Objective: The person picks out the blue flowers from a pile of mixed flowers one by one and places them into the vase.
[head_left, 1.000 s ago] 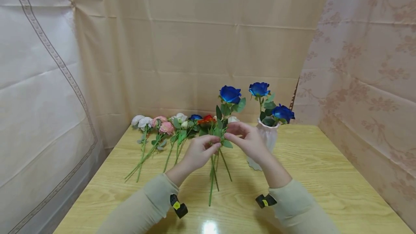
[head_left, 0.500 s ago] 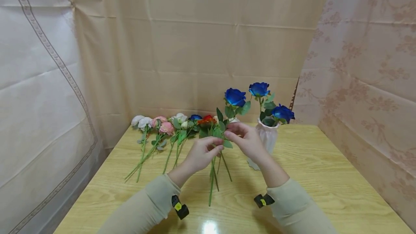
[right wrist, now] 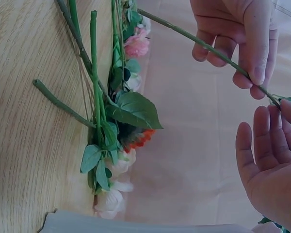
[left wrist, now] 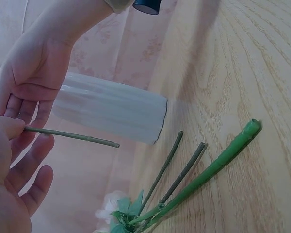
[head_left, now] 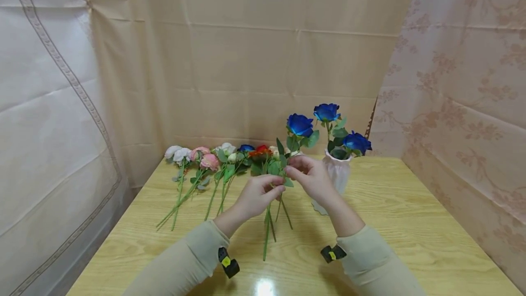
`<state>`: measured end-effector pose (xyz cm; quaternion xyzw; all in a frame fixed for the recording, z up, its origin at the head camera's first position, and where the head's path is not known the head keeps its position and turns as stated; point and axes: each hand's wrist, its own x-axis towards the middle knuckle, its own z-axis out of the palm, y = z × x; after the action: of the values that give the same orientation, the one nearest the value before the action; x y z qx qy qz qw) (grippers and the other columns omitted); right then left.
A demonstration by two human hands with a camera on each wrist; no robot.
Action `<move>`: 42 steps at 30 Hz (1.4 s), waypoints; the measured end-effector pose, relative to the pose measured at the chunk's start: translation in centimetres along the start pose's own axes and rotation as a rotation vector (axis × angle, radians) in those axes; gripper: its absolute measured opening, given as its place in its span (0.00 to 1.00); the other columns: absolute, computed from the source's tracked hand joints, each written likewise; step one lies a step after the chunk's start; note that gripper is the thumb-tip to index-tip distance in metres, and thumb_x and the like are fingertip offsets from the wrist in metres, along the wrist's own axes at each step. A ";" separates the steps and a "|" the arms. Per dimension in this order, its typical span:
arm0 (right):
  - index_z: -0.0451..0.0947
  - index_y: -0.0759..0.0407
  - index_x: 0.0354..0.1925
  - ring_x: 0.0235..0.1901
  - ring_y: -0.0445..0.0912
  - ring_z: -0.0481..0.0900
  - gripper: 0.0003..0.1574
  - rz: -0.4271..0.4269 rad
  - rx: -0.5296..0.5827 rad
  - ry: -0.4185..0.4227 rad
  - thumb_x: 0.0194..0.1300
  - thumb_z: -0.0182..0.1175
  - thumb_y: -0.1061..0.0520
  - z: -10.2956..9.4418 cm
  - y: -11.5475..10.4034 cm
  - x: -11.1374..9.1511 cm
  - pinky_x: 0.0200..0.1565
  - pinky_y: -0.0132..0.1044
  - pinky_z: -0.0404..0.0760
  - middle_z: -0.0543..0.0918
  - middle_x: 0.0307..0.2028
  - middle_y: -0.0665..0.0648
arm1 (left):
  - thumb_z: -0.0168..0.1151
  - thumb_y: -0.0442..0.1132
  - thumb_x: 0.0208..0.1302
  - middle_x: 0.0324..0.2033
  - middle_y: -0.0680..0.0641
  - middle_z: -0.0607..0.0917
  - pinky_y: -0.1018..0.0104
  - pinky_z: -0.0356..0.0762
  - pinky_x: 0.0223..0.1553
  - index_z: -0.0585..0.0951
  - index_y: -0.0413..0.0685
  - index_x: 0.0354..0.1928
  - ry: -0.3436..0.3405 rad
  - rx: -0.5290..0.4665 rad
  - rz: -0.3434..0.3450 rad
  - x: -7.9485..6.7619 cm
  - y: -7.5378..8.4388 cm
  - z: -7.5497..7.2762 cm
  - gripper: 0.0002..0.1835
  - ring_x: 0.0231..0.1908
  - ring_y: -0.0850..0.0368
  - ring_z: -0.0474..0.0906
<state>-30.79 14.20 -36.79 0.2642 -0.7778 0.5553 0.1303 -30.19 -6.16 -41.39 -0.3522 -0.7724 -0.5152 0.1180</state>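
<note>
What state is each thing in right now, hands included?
Held rose: raised, bloom up, outside the vase
Left hand: pinching its stem
Right hand: pinching it higher up
Vase: upright, holding two roses
Vase roses: blooms above the rim
Loose flowers: lying on the table
Curtain: hanging, creased

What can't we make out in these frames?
Head: lower stems of the blue roses in the vase, hidden by its wall.
Head: part of the vase, behind the right hand.
Left wrist: bloom of the held rose, past the left edge.
Right wrist: most of the vase, below the bottom edge.
</note>
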 end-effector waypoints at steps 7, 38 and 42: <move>0.83 0.67 0.49 0.36 0.53 0.85 0.12 0.011 -0.005 0.001 0.71 0.65 0.60 0.1 0.1 -0.1 0.39 0.36 0.85 0.86 0.39 0.61 | 0.64 0.36 0.73 0.39 0.50 0.88 0.63 0.84 0.33 0.86 0.43 0.51 -0.018 -0.026 -0.036 0.0 0.1 0.0 0.09 0.30 0.54 0.86; 0.84 0.65 0.45 0.33 0.53 0.86 0.11 -0.027 -0.089 0.041 0.72 0.65 0.58 -2.7 -1.0 0.1 0.37 0.35 0.85 0.88 0.35 0.61 | 0.66 0.40 0.72 0.40 0.55 0.86 0.61 0.82 0.39 0.86 0.50 0.50 0.095 0.128 0.015 -0.4 0.0 -3.5 0.09 0.38 0.62 0.81; 0.85 0.64 0.44 0.32 0.52 0.86 0.10 -0.046 -0.118 0.062 0.72 0.65 0.57 -3.5 -1.4 0.3 0.36 0.36 0.86 0.88 0.33 0.60 | 0.67 0.40 0.71 0.42 0.52 0.84 0.57 0.81 0.41 0.84 0.49 0.51 0.109 0.136 0.050 -0.2 0.1 -3.8 0.11 0.40 0.60 0.80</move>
<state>-30.60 17.01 -34.34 0.2564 -0.7985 0.5132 0.1824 -30.63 -9.58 -39.74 -0.3340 -0.7890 -0.4769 0.1963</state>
